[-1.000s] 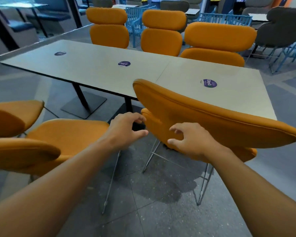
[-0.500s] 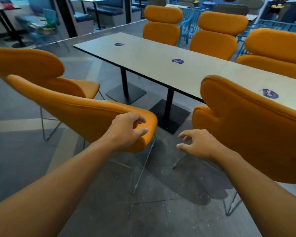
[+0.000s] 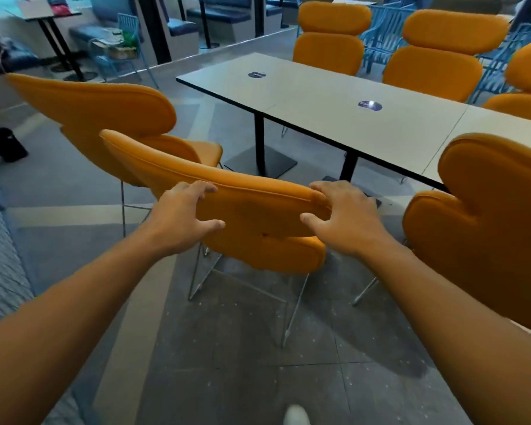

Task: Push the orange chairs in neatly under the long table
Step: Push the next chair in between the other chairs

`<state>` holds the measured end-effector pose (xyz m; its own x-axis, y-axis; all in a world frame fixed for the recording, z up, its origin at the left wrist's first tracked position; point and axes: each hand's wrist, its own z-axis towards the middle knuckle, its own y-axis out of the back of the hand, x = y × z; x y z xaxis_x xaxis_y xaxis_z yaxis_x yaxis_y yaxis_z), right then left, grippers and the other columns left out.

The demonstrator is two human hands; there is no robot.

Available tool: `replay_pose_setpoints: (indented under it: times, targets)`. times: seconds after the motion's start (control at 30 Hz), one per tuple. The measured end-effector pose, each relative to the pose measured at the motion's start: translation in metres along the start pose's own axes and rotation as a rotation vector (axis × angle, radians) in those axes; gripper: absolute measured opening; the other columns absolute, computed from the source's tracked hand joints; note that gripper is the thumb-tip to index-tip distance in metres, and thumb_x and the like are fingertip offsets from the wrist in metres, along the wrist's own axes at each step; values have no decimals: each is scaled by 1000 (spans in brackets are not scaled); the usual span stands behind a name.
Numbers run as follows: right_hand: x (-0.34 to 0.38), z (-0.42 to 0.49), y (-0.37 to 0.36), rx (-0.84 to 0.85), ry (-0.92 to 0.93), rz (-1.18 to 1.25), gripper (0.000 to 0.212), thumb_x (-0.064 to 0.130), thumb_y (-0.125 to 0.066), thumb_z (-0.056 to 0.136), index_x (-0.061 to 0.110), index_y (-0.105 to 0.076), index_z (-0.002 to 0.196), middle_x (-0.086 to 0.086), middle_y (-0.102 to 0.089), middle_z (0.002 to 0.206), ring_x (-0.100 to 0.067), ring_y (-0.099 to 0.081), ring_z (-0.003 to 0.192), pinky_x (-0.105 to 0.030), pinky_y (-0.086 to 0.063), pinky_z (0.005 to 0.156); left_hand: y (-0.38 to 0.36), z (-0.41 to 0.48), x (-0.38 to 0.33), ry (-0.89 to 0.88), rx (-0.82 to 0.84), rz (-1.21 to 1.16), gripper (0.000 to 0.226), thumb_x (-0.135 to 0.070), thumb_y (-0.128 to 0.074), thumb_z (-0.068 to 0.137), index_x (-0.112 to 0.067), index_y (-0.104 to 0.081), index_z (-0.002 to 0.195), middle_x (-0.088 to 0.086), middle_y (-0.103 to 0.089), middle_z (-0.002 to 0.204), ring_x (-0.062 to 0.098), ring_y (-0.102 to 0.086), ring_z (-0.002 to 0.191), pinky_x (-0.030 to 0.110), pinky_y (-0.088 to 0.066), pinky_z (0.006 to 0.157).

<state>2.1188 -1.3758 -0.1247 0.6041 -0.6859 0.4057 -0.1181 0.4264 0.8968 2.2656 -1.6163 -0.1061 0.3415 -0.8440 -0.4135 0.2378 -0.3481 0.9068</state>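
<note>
An orange chair point(image 3: 264, 219) with wire legs stands in front of me, back from the long grey table point(image 3: 319, 96). My left hand point(image 3: 184, 216) and my right hand point(image 3: 344, 219) both grip the top of its backrest, fingers curled over the edge and thumbs on the back. A second orange chair point(image 3: 105, 118) stands to its left, angled away from the table. A third orange chair point(image 3: 478, 240) sits at the right with its back close to the table edge. Three more orange chairs point(image 3: 328, 47) line the table's far side.
Black pedestal bases point(image 3: 261, 161) stand under the table ahead of the held chair. Blue wire chairs point(image 3: 380, 32) crowd behind the far row. A grey cushioned seat point(image 3: 0, 265) runs along my left, and a black object point(image 3: 3, 145) lies on the floor there.
My view has swung left from the right-hand chair. Both hands left that chair, reached across and took hold of the middle chair's backrest.
</note>
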Motion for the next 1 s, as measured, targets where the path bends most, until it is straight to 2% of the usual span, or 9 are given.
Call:
replay_pose_setpoints:
  times: [0.13, 0.27, 0.33, 0.43, 0.53, 0.6, 0.77, 0.83, 1.0]
  targets:
    - [11, 36, -14, 33, 7, -62, 82, 73, -59, 79, 35, -37, 148, -1, -50, 144, -25, -48, 130, -54, -33, 108, 8, 23, 24, 44, -38, 82, 80, -45, -75, 76, -28, -36, 144, 10, -39, 148, 33, -40, 133, 55, -43, 101]
    - [10, 79, -28, 235, 9, -115, 103, 86, -59, 67, 38, -28, 152, 0, -47, 146, -26, -46, 132, -57, -30, 111, 10, 59, 44, 38, -37, 188, 88, -48, -77, 73, -30, -31, 146, 7, -34, 151, 33, -31, 138, 61, -35, 105]
    - [8, 92, -31, 333, 20, -141, 97, 86, -62, 65, 39, -37, 147, 2, -53, 136, -24, -52, 124, -52, -37, 107, 7, 74, 50, 26, -9, 249, 93, -52, -77, 70, -32, -29, 147, 5, -31, 153, 31, -25, 142, 62, -30, 108]
    - [8, 103, -29, 467, 46, -118, 75, 84, -67, 64, 37, -57, 122, 7, -61, 106, -18, -60, 97, -42, -53, 87, -2, 95, 56, 14, 19, 296, 96, -57, -77, 67, -35, -28, 147, 1, -27, 156, 30, -15, 146, 63, -17, 112]
    - [7, 105, -28, 483, 44, -102, 64, 83, -67, 64, 34, -62, 105, 7, -63, 93, -13, -60, 83, -39, -57, 77, -12, 107, 55, -26, 68, 297, 98, -62, -77, 62, -38, -29, 145, -4, -28, 154, 29, -5, 148, 62, 0, 113]
    - [5, 102, -30, 430, 39, -121, 62, 85, -65, 63, 32, -64, 96, 8, -64, 87, -12, -60, 78, -38, -57, 74, -18, 113, 51, -60, 89, 299, 96, -69, -75, 57, -41, -34, 140, -4, -35, 148, 28, -9, 146, 62, 5, 112]
    - [7, 87, -35, 278, -4, -86, 51, 78, -67, 67, 28, -64, 75, 8, -64, 72, -11, -60, 70, -38, -56, 71, -26, 118, 50, -149, -1, 311, 82, -74, -73, 51, -34, -51, 120, -1, -54, 122, 32, -39, 128, 61, -4, 113]
    - [13, 80, -37, 248, -27, -71, 48, 75, -68, 68, 27, -67, 75, 8, -64, 70, -10, -59, 69, -37, -56, 71, -26, 114, 57, -185, -18, 296, 82, -76, -71, 51, -32, -53, 118, -1, -56, 119, 33, -42, 125, 60, -7, 113]
    - [27, 59, -44, 222, -94, -72, 49, 77, -65, 64, 31, -69, 78, 10, -64, 71, -9, -59, 72, -39, -56, 72, -24, 98, 73, -283, -65, 272, 83, -87, -46, 47, -31, -55, 108, -3, -56, 107, 30, -48, 113, 57, -19, 109]
